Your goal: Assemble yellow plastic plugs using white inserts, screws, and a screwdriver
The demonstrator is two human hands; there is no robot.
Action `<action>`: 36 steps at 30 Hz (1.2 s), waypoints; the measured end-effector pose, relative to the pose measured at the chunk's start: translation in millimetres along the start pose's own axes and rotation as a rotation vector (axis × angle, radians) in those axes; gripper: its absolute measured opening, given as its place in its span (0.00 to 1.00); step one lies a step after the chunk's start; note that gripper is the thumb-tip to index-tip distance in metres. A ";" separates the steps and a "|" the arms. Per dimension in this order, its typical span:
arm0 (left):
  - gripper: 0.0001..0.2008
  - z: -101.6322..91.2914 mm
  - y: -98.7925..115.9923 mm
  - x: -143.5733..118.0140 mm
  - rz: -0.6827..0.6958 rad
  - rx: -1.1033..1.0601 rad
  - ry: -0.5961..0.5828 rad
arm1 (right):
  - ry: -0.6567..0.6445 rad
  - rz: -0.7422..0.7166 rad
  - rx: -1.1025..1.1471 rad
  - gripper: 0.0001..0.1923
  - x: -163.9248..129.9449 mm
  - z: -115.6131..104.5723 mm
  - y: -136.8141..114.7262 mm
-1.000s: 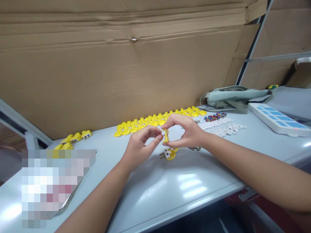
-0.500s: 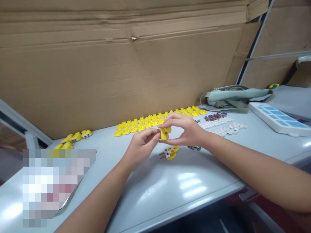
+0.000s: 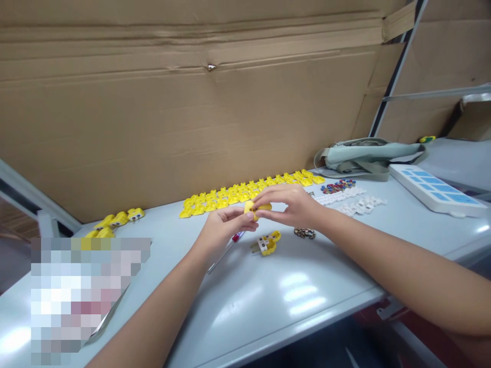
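Observation:
In front of me, above the table, a small yellow plug cover [image 3: 249,206] is pinched between the fingertips of both hands. My left hand [image 3: 226,231] grips its lower left side, thumb on top. My right hand [image 3: 288,204] closes on it from the right, its fingers hiding part of the piece. Just below lies an open yellow plug half [image 3: 270,244] with a white insert and metal pins pointing left. A screwdriver [image 3: 222,256] with a red handle end lies partly behind my left hand.
Rows of yellow plug shells [image 3: 215,198] line the cardboard wall [image 3: 192,117]. To the right are small metal parts [image 3: 305,233], white inserts [image 3: 362,205], red and blue pieces [image 3: 338,186], a bag [image 3: 368,156] and a white-blue tray [image 3: 437,190]. Yellow plugs [image 3: 119,219] lie left.
The plug cover has turned in my fingers, and the right fingers have closed further over it. My left hand has shifted slightly, showing more of the screwdriver. The view has tilted a little.

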State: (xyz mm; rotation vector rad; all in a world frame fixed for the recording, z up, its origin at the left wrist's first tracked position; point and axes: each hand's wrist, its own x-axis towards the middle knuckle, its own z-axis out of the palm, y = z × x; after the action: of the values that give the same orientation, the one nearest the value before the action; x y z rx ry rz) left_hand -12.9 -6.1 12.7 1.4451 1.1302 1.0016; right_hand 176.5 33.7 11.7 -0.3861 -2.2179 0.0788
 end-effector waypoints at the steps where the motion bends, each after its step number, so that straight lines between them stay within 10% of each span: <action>1: 0.08 -0.8 -0.8 0.4 -0.016 0.018 0.006 | -0.015 0.015 0.002 0.06 0.4 -0.8 0.2; 8: 0.09 -0.1 -2.1 0.2 -0.091 0.010 -0.019 | -0.164 0.030 -0.102 0.09 2.9 -0.1 -5.0; 13: 0.10 1.9 -2.3 2.6 -0.083 -0.131 0.055 | -0.038 0.368 -0.218 0.09 2.7 -29.9 20.7; 21: 0.12 0.8 -1.4 3.5 -0.055 -0.079 0.178 | -0.600 1.073 -0.475 0.07 -29.4 -79.8 86.0; 29: 0.12 -5.4 -1.5 5.3 0.099 0.217 0.296 | -0.610 1.067 -0.560 0.10 -34.9 -72.4 93.1; 36: 0.04 -66.8 -6.4 19.7 0.138 0.763 0.807 | -0.592 1.032 -0.554 0.09 -39.1 -71.5 101.9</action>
State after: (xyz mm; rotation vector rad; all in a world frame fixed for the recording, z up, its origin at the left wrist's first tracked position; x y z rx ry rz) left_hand -74.0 27.7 17.1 1.7575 2.1926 1.3925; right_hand 279.9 113.2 7.8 -1.9941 -2.3159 0.1376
